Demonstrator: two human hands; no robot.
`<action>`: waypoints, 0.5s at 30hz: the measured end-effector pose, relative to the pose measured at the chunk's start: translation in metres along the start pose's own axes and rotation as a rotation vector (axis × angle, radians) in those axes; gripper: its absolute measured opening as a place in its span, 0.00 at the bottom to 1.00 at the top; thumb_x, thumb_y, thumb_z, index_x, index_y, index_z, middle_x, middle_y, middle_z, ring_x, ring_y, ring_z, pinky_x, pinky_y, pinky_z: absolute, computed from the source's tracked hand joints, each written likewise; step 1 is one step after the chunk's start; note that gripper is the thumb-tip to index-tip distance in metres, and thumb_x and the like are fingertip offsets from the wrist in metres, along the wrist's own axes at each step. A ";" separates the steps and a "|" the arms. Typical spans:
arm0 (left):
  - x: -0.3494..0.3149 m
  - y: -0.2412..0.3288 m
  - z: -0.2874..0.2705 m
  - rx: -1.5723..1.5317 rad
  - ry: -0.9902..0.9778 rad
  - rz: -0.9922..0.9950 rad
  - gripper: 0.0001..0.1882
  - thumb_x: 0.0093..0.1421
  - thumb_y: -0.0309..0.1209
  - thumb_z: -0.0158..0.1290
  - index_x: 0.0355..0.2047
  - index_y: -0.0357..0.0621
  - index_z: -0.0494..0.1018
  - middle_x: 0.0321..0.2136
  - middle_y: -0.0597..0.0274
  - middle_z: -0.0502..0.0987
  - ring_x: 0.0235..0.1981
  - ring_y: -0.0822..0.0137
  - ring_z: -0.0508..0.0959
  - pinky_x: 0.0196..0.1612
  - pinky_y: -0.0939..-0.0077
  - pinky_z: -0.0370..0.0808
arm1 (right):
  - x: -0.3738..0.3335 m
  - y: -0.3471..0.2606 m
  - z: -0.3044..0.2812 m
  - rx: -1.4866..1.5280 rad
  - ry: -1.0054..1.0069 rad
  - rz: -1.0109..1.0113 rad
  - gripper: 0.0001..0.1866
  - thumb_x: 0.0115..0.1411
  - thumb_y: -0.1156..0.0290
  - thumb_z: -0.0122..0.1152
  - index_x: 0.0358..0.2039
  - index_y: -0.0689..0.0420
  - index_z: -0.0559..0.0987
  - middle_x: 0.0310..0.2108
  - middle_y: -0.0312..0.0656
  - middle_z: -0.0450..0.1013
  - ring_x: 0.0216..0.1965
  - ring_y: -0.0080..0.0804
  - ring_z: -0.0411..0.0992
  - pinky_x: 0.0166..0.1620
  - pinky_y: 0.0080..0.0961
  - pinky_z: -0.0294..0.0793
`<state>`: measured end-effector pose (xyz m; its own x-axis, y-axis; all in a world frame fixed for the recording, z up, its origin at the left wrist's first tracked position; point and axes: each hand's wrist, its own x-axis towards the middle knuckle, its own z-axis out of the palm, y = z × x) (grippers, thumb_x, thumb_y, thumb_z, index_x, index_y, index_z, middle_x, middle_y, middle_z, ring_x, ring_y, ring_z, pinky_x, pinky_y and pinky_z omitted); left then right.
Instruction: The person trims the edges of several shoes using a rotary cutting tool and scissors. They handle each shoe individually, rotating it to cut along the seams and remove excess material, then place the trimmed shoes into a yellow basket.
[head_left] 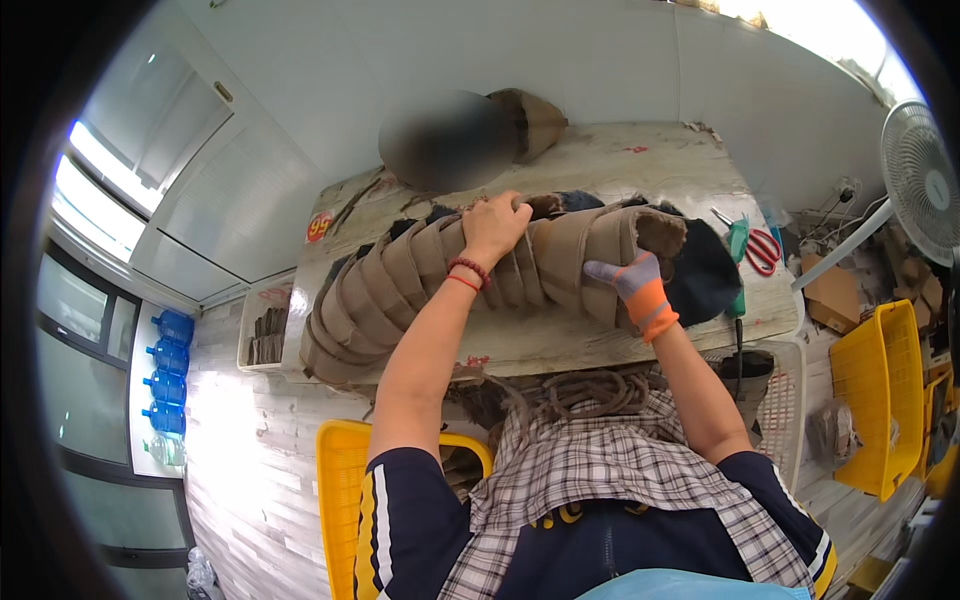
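Observation:
A long row of nested taupe suede pieces (385, 285), which look like boot uppers with furry lining, lies across the table. My bare left hand (494, 228), with a red bead bracelet at the wrist, is closed over the top edge of the row near its middle. At the right end, my right hand (636, 287) wears a grey and orange glove. Its thumb presses on the outside of the end boot upper (590, 255), and the other fingers are partly hidden. Brown fur shows inside that piece, and a dark flap (705, 270) sticks out beyond it.
On the table's right side lie red-handled scissors (764, 252) and a green corded hand tool (738, 245). Another taupe piece (540, 120) lies at the back beside a blurred patch. Yellow baskets (880, 400) and a white fan (920, 180) stand to the right; another yellow basket (340, 490) is near my left side.

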<state>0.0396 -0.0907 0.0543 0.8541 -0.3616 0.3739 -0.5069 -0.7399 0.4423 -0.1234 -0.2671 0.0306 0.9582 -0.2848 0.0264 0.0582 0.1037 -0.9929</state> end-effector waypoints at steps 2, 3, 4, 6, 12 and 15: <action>-0.002 -0.004 -0.003 -0.025 0.013 0.028 0.20 0.52 0.43 0.44 0.38 0.48 0.78 0.33 0.48 0.79 0.37 0.49 0.77 0.45 0.57 0.71 | 0.014 0.001 0.003 -0.004 -0.064 0.115 0.21 0.44 0.72 0.74 0.39 0.64 0.79 0.35 0.39 0.77 0.34 0.25 0.74 0.37 0.23 0.75; -0.005 -0.003 -0.003 -0.049 0.000 0.024 0.20 0.52 0.43 0.44 0.37 0.48 0.78 0.31 0.48 0.79 0.36 0.49 0.78 0.43 0.57 0.72 | 0.020 0.002 0.001 0.042 -0.117 0.133 0.21 0.44 0.72 0.74 0.39 0.64 0.79 0.35 0.39 0.77 0.34 0.25 0.74 0.37 0.23 0.76; -0.007 -0.003 -0.005 -0.072 -0.012 0.020 0.19 0.52 0.43 0.44 0.37 0.48 0.79 0.30 0.48 0.79 0.35 0.48 0.78 0.41 0.57 0.73 | 0.028 0.002 0.001 0.090 -0.172 0.153 0.21 0.44 0.73 0.74 0.39 0.65 0.78 0.35 0.39 0.77 0.34 0.25 0.74 0.37 0.24 0.76; -0.013 0.000 -0.003 -0.072 0.072 0.067 0.18 0.51 0.42 0.45 0.32 0.48 0.79 0.27 0.48 0.79 0.33 0.48 0.78 0.39 0.56 0.73 | 0.040 0.002 0.000 0.159 -0.257 0.164 0.20 0.43 0.75 0.73 0.39 0.65 0.79 0.35 0.40 0.77 0.35 0.25 0.74 0.38 0.24 0.76; -0.026 0.006 0.008 0.007 0.251 0.146 0.13 0.50 0.40 0.49 0.25 0.48 0.79 0.19 0.47 0.76 0.24 0.49 0.77 0.30 0.57 0.75 | 0.089 0.098 -0.026 0.140 -0.314 0.027 0.16 0.51 0.75 0.64 0.41 0.64 0.76 0.37 0.42 0.77 0.37 0.28 0.75 0.40 0.25 0.76; -0.034 -0.004 -0.006 0.021 0.272 0.137 0.15 0.50 0.42 0.51 0.18 0.45 0.77 0.16 0.49 0.75 0.21 0.48 0.77 0.28 0.56 0.74 | 0.055 0.050 0.018 -0.114 -0.288 0.011 0.15 0.56 0.74 0.55 0.44 0.64 0.75 0.42 0.43 0.75 0.38 0.31 0.75 0.41 0.25 0.76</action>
<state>0.0120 -0.0726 0.0445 0.7139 -0.2953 0.6349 -0.6099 -0.7076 0.3567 -0.0625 -0.2604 -0.0155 0.9995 -0.0006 0.0312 0.0312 -0.0069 -0.9995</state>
